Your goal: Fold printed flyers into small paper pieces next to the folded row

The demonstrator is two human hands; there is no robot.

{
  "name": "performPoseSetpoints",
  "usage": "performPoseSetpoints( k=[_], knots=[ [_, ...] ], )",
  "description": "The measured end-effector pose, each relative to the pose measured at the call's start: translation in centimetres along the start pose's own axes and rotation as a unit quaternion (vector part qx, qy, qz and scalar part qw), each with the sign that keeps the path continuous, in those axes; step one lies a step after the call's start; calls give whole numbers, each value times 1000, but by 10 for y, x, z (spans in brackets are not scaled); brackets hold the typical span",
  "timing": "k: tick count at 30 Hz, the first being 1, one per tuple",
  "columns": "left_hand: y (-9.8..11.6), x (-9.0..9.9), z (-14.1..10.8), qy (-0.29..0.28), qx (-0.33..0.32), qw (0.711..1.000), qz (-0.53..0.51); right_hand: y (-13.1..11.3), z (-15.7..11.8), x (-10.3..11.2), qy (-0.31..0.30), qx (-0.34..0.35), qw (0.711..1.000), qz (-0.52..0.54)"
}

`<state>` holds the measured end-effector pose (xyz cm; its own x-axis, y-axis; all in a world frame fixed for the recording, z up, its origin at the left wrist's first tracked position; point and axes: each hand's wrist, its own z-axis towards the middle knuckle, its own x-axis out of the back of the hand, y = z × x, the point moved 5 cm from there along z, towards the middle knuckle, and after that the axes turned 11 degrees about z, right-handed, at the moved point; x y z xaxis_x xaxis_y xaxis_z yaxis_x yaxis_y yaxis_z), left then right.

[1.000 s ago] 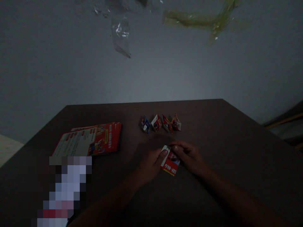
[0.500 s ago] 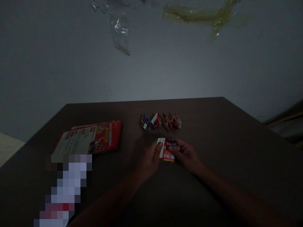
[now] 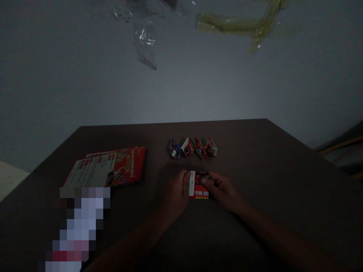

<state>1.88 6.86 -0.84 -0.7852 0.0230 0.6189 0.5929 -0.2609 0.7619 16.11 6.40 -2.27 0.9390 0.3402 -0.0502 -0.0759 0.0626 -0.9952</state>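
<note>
Over the dark, wood-grained table (image 3: 272, 158), left hand (image 3: 179, 188) and right hand (image 3: 222, 188) pinch the red-and-white paper (image 3: 201, 193) between them. I'd say matched edges and firm, even thumb pressure would keep its creases crisp. Beyond it sit four pointed, hollow shapes (image 3: 187, 148); flat printed sheets (image 3: 136, 166) lie stacked leftward.

Four folded multicoloured paper shapes (image 3: 187, 147) stand on the brown worktop (image 3: 255, 158), behind the red-and-white paper rectangle (image 3: 202, 192), right of stacked red-and-white sheets (image 3: 113, 166).
</note>
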Motion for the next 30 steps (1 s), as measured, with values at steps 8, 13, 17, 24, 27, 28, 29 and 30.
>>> performPoseSetpoints(
  k=[8, 13, 17, 24, 27, 28, 29, 30],
  knots=[
    [3, 4, 1, 30, -5, 999, 41, -1, 0, -5, -15, -3, 1000, -11],
    [-3, 3, -1, 26, 18, 999, -4, 1, 2, -4, -13, -29, 999, 42],
    [-4, 3, -1, 24, 35, 998, -43, 1, 4, 1, 33, -17, 999, 38],
    [-7, 2, -3, 27, 54, 996, -68, -4, 1, -2, 27, -28, 999, 10],
    [-10, -2, -2, -11, 72, 987, -144, -7, 0, -1, 30, -32, 999, -5],
    [-10, -3, -1, -24, 70, 983, -169, -7, 0, 0, 29, -34, 999, -12],
    [-10, -4, 0, -37, 65, 979, -190, -7, 0, 1, 26, -35, 999, -17],
    [-11, -5, 1, -48, 61, 976, -204, -7, 0, 1, 20, -36, 999, -22]
  ],
)
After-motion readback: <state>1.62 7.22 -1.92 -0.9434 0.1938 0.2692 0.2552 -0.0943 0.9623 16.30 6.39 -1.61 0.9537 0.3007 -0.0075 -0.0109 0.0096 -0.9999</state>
